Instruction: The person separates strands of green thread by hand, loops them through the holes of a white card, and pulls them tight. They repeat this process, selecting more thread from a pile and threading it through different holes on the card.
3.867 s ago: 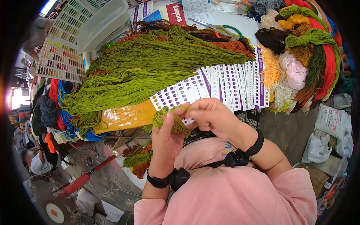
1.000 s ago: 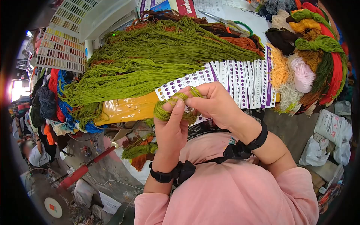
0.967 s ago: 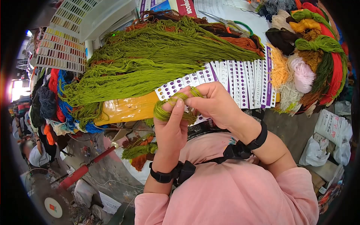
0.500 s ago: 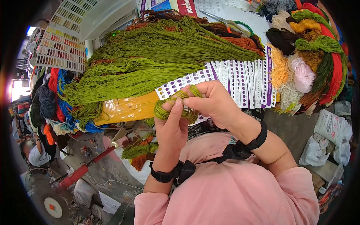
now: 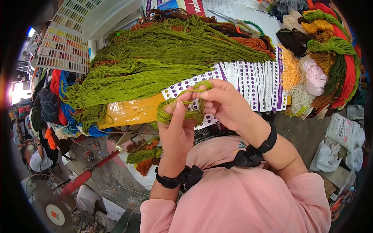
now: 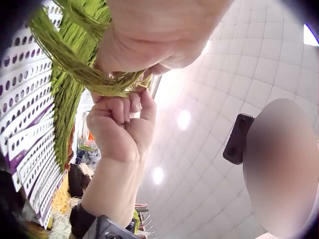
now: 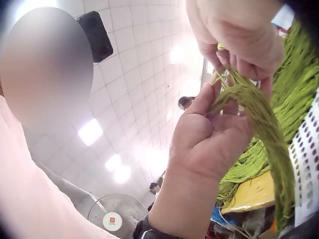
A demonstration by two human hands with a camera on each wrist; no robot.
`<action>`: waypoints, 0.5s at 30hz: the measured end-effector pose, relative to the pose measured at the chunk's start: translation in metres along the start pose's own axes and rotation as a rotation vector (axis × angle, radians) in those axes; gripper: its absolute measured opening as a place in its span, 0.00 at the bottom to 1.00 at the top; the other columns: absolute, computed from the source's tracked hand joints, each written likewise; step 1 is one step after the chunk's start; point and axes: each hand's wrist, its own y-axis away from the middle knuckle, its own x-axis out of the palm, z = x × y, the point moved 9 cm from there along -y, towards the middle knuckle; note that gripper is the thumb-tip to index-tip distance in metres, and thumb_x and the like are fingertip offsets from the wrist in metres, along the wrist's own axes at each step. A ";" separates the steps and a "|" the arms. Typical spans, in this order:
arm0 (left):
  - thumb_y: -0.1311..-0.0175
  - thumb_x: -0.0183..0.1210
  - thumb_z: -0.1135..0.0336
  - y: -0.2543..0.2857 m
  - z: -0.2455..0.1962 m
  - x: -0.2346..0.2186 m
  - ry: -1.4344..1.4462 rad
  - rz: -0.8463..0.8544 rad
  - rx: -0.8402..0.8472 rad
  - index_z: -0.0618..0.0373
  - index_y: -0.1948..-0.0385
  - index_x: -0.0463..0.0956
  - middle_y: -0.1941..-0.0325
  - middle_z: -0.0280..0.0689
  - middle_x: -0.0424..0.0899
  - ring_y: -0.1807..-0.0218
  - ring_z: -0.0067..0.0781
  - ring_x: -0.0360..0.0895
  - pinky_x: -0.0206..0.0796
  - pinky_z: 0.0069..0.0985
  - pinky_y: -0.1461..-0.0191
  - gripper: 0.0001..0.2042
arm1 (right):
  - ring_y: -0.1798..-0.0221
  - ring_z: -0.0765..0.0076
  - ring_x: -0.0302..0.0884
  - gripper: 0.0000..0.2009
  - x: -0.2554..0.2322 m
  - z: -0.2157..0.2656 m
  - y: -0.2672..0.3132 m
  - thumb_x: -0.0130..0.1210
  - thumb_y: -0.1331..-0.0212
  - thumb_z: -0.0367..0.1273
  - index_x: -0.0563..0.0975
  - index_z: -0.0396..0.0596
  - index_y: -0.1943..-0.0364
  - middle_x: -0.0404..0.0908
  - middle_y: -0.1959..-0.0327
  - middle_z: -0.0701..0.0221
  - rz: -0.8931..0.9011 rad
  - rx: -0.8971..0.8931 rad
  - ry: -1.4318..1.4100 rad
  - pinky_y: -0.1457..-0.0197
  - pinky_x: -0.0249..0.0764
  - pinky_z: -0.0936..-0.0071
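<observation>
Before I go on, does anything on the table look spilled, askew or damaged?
Nothing looks clearly damaged. One untidy spot: tangled strands of the green thread pile droop over the left end of the yellow slab, while most strands lie roughly parallel. The green skein that the left hand and right hand hold shows no obvious fault.

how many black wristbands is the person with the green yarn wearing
2: left wristband on the wrist of the left hand, right wristband on that of the right hand. Both wrists show.
</observation>
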 end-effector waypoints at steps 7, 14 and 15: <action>0.38 0.42 0.67 0.000 0.003 -0.006 0.013 -0.021 -0.005 0.63 0.58 0.69 0.52 0.40 0.70 0.53 0.29 0.69 0.65 0.27 0.53 0.13 | 0.85 0.88 0.58 0.04 0.004 -0.002 0.002 0.51 0.52 0.27 0.76 0.43 0.72 0.74 0.79 0.76 0.028 0.107 0.231 0.84 0.52 0.89; 0.38 0.40 0.65 0.000 0.007 -0.001 -0.075 -0.008 -0.090 0.64 0.56 0.67 0.52 0.42 0.69 0.55 0.29 0.70 0.66 0.28 0.54 0.14 | 0.87 0.91 0.52 0.04 0.010 0.003 0.006 0.54 0.55 0.27 0.76 0.43 0.74 0.66 0.87 0.83 -0.105 0.102 0.467 0.85 0.48 0.90; 0.38 0.41 0.66 0.000 0.007 -0.001 -0.047 -0.002 -0.086 0.64 0.56 0.67 0.52 0.41 0.69 0.55 0.28 0.69 0.65 0.27 0.54 0.14 | 0.87 0.91 0.52 0.04 0.010 0.002 0.007 0.54 0.55 0.27 0.77 0.43 0.74 0.66 0.87 0.83 -0.093 0.112 0.432 0.85 0.47 0.90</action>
